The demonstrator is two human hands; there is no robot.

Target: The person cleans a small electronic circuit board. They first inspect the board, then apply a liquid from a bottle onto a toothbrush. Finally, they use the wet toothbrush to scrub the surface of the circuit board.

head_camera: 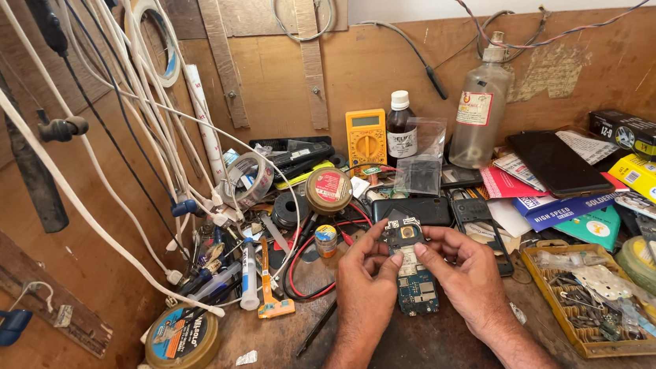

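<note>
The phone circuit board [413, 268] lies lengthwise on the dark bench top [406, 356], low in the middle of my view, blue and bare with a round camera part near its far end. I see my left hand [366, 278] against its left edge, fingers curled in and thumb tip pressing on the board's upper half. My right hand [466, 269] meets it from the other side, thumb and forefinger pinched close on the same spot, the other fingers loosely bent. Both hands touch the board; I cannot tell whether either one lifts it off the bench.

Just beyond the board lies a black phone [412, 210], and beyond that a yellow multimeter [367, 137] stands against the wooden back wall beside a dark brown bottle [401, 130] with a white cap. A clear spray bottle [480, 108] stands further right. To my right a yellow tray [549, 315] holds screws and small metal parts. To my left sit a flat round tin [182, 340], a white pen-like tube [249, 274] and a tangle of white cables [124, 115] hanging down the side wall
</note>
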